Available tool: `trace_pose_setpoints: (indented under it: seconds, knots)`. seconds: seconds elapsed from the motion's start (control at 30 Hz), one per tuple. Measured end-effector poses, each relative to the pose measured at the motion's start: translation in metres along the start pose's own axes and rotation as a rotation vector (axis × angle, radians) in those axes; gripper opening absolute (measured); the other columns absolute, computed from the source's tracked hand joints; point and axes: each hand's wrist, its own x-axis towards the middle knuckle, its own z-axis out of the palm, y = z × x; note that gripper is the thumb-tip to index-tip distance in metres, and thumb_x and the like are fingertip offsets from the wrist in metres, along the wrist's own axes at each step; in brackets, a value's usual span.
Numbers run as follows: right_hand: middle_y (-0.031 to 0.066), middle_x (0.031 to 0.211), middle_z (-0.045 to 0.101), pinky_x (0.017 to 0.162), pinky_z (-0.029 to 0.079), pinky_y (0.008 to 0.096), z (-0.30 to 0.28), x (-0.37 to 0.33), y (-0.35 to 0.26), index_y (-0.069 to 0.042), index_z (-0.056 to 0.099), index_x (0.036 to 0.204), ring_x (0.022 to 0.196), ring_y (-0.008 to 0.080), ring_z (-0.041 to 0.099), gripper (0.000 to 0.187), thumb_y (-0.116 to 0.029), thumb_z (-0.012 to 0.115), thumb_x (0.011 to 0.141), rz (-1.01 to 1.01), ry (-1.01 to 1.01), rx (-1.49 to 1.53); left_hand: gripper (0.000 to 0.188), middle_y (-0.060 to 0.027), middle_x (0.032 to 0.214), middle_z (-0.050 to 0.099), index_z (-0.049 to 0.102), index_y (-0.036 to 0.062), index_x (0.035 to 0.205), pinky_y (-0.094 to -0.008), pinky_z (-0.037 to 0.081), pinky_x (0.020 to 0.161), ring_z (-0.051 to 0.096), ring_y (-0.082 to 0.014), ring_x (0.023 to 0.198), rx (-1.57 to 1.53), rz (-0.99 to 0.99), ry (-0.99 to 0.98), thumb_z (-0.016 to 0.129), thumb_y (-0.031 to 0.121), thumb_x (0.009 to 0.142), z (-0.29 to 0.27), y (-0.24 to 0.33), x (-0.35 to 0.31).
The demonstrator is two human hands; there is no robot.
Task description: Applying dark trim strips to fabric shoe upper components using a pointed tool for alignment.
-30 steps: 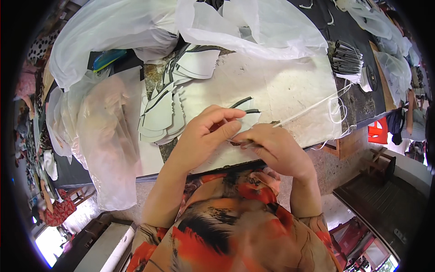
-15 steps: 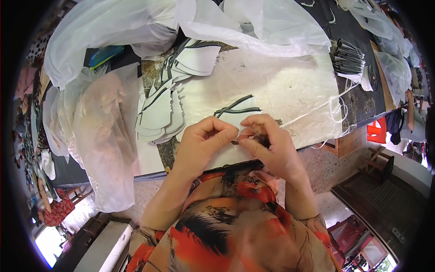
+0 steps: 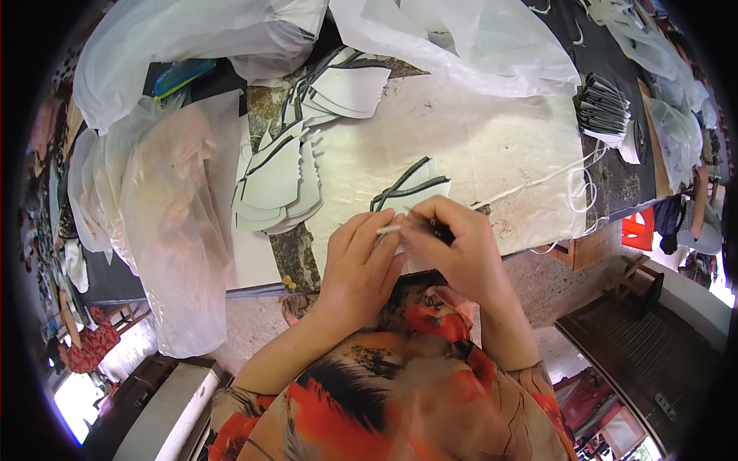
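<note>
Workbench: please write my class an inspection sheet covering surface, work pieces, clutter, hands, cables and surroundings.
Surface: stained pale sheet on a dark table.
Work pieces: white pieces with black edging, piled left, more ahead.
Clutter: translucent bags at left and top; dark bundle at right.
Hands: left hand and right hand close together; small white strip at the left one, grip unclear.
Cables: nothing seen; white cord only.
Surroundings: red object, person in red.

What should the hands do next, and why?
Perhaps the left hand should steady the white strip first: it lies across that hand's fingers, and the right hand is close beside it, curled around something dark I can't make out.
</note>
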Motion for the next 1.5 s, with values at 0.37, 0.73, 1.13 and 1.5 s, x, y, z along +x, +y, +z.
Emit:
trace_pose_setpoints:
  seconds: [0.37, 0.73, 1.13, 1.5]
  knots:
    - [0.0183, 0.083, 0.070, 0.070, 0.053, 0.0465, 0.010, 0.026, 0.005, -0.003, 0.066, 0.095, 0.079, 0.0405, 0.068, 0.018, -0.019, 0.070, 0.090, 0.048, 0.124, -0.306, 0.046, -0.0171, 0.132, 0.062, 0.066, -0.0030, 0.128, -0.0459, 0.048, 0.102, 0.058, -0.0387, 0.119, -0.010, -0.007, 0.023, 0.078, 0.009, 0.085, -0.003, 0.002, 0.005]
    - [0.0196, 0.082, 0.070, 0.070, 0.053, 0.0471, 0.011, 0.026, 0.004, -0.002, 0.065, 0.093, 0.078, 0.0408, 0.068, 0.016, -0.017, 0.069, 0.090, 0.056, 0.152, -0.293, 0.046, -0.0129, 0.141, 0.059, 0.068, 0.0043, 0.129, -0.0472, 0.041, 0.104, 0.053, -0.0338, 0.126, 0.107, -0.025, 0.026, 0.077, 0.015, 0.085, -0.005, 0.001, 0.006]
    - [0.0185, 0.083, 0.071, 0.070, 0.054, 0.0472, 0.005, 0.027, 0.005, -0.004, 0.065, 0.096, 0.079, 0.0408, 0.069, 0.016, -0.019, 0.068, 0.092, 0.039, 0.115, -0.302, 0.042, -0.0119, 0.140, 0.060, 0.067, 0.0075, 0.125, -0.0483, 0.039, 0.107, 0.053, -0.0326, 0.127, 0.151, -0.016, -0.003, 0.077, 0.017, 0.085, -0.004, -0.001, 0.011]
    - [0.0179, 0.085, 0.071, 0.071, 0.053, 0.0482, -0.008, 0.030, 0.000, -0.006, 0.066, 0.097, 0.082, 0.0408, 0.069, 0.017, -0.022, 0.066, 0.093, 0.063, 0.097, -0.399, 0.049, -0.0102, 0.137, 0.062, 0.065, 0.0066, 0.129, -0.0479, 0.038, 0.109, 0.055, -0.0300, 0.126, 0.148, -0.019, -0.004, 0.078, 0.019, 0.083, -0.005, -0.002, 0.014]
